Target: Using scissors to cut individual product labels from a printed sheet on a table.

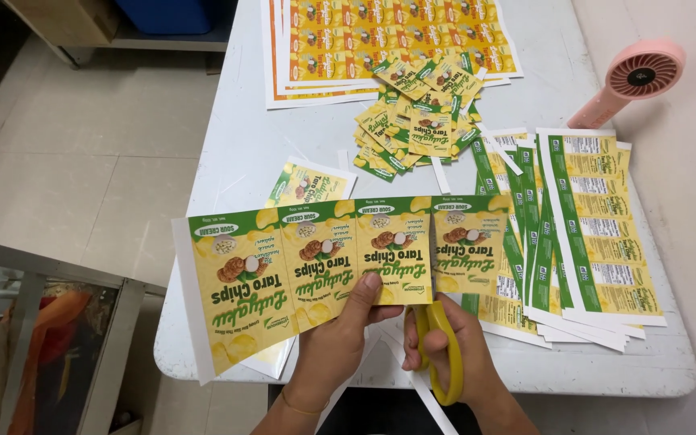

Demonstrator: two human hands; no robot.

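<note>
My left hand (333,342) pinches the lower edge of a long printed strip (316,266) of yellow-and-green snack labels, held up over the white table (239,137). My right hand (461,354) grips yellow-handled scissors (438,342), whose blades point up into the strip between two of its right-hand labels. The blades are hidden behind the paper. One more single label (309,184) lies on the table behind the strip.
A heap of cut labels (419,117) lies mid-table, uncut printed sheets (380,40) at the far edge, and a stack of green-and-yellow strips (582,234) at right. A pink handheld fan (630,80) rests far right. Paper offcuts hang by the near edge.
</note>
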